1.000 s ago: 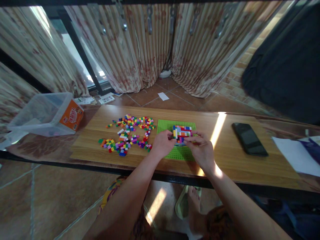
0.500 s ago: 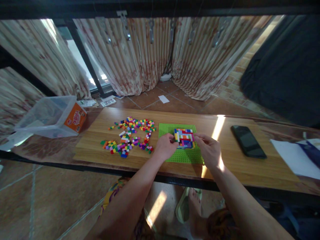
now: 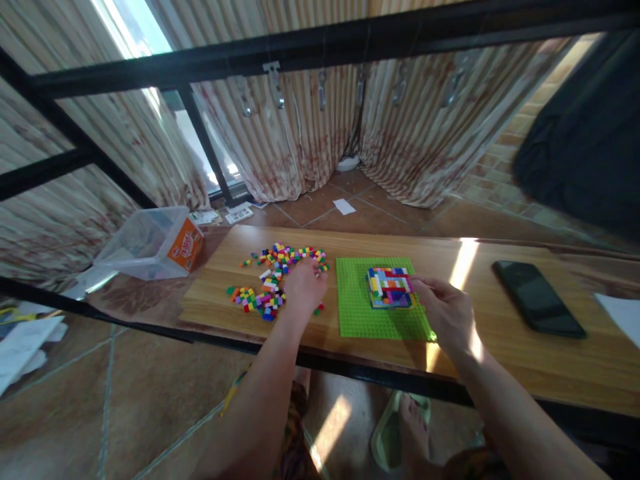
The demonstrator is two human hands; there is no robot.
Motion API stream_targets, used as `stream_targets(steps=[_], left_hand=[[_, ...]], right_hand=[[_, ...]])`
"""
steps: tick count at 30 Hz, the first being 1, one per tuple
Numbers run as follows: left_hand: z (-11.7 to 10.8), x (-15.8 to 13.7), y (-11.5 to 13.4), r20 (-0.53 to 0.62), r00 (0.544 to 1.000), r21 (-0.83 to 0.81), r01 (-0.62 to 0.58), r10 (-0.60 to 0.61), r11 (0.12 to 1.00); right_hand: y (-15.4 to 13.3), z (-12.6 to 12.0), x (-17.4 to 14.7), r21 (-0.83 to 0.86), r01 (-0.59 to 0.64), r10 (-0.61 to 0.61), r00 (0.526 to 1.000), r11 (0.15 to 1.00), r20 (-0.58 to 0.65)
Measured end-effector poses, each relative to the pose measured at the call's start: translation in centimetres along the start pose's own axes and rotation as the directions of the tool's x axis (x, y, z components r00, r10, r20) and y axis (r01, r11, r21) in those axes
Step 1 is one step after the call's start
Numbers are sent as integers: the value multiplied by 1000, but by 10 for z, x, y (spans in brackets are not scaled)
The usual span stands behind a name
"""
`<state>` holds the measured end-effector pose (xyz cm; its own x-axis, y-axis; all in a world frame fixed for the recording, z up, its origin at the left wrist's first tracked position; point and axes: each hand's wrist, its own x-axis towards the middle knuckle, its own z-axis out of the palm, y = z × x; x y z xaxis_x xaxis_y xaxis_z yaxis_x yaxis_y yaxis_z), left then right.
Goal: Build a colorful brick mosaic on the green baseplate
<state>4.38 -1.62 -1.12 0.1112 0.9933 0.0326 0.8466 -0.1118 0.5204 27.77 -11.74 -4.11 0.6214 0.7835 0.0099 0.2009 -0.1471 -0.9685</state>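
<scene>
A small block built of coloured toy bricks sits on a green studded baseplate. My right hand is at its right edge, thumb and fingers closed in a pinch on that side. Whether a separate small brick is between those fingertips is too small to tell. My left hand reaches over the loose toy bricks left of the baseplate. Its fingers point down among them and cover part of the pile, so their grip is hidden.
The wooden board lies on a table with a dark front edge. A black phone rests at the right, near white paper. Beyond the left end stands a clear plastic box with an orange label. A dark bar crosses above.
My left hand has left the brick block and moved left onto the loose bricks. My right hand stays at the block's right side. The whole view has shifted and tilted.
</scene>
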Motion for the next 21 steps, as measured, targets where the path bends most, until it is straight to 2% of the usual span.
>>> stream_targets(steps=[5, 9, 13, 16, 21], left_hand=[[0, 1, -9, 17, 1000, 231, 4, -8, 973], [4, -1, -4, 22, 1000, 284, 11, -18, 959], [4, 0, -5, 31, 1000, 270, -15, 7, 963], [1, 2, -7, 20, 998, 236, -70, 67, 969], [0, 1, 0, 39, 974, 5, -224, 224, 974]], right_hand=[[-1, 3, 0, -2, 42, -42, 999, 999, -22], [-1, 4, 0, -5, 80, -80, 997, 997, -20], [-2, 4, 0, -2, 97, -97, 995, 995, -34], [-3, 5, 1, 2, 97, -96, 994, 995, -58], [-12, 11, -3, 11, 241, -239, 966, 970, -98]])
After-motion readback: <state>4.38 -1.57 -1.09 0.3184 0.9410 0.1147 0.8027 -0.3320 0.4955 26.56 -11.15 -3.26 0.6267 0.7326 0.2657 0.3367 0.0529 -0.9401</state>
